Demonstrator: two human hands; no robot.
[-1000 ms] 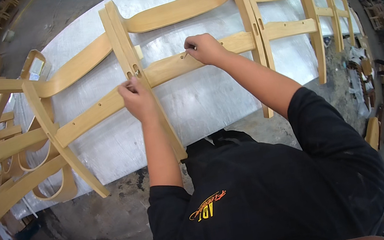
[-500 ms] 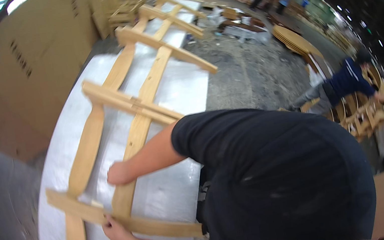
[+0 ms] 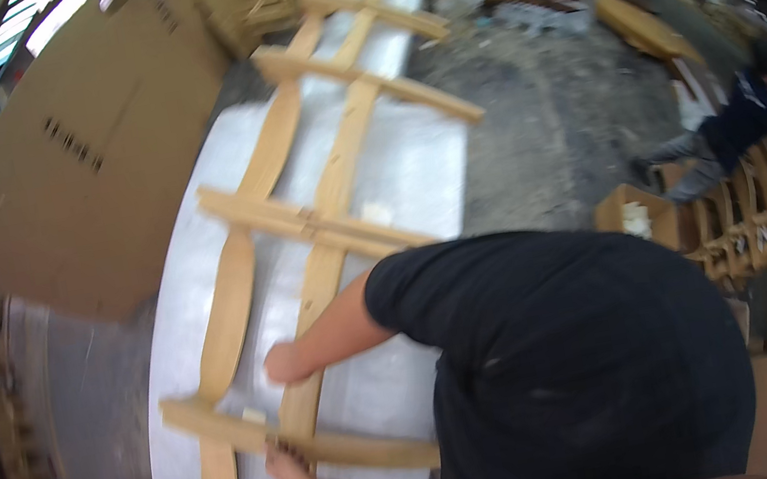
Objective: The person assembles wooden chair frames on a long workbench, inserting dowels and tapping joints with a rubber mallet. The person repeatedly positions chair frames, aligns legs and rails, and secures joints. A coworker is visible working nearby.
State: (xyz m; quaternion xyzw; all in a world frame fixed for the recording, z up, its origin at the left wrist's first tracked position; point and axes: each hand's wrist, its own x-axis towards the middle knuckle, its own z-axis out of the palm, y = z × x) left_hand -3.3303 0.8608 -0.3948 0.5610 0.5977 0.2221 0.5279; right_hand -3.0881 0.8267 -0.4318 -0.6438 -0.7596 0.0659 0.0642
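A long wooden frame lies on a white-covered table (image 3: 383, 387): a wavy-edged slat (image 3: 228, 311) and a straight plank (image 3: 321, 275) run lengthwise, crossed by several wooden bars. My left hand (image 3: 287, 467) is closed at the near crosspiece (image 3: 363, 451), fingers at its edge where it meets the straight plank. Farther along, my right hand (image 3: 288, 363) makes a fist just above that plank; whatever it may hold is hidden. A small pale piece (image 3: 254, 416) lies beside the near crosspiece, between the slat and the plank.
A large brown cardboard sheet (image 3: 101, 155) stands at the left behind the table. Off to the right a co-worker (image 3: 740, 124) bends over curved wooden frames (image 3: 755, 213), beside an open carton (image 3: 639, 217). Stacked boards (image 3: 643, 29) lie on the grey floor farther back.
My view has swung, so the table and frame sit farther right in the picture. Both hands keep about the same places along the wood. The co-worker now reaches farther over the curved frames.
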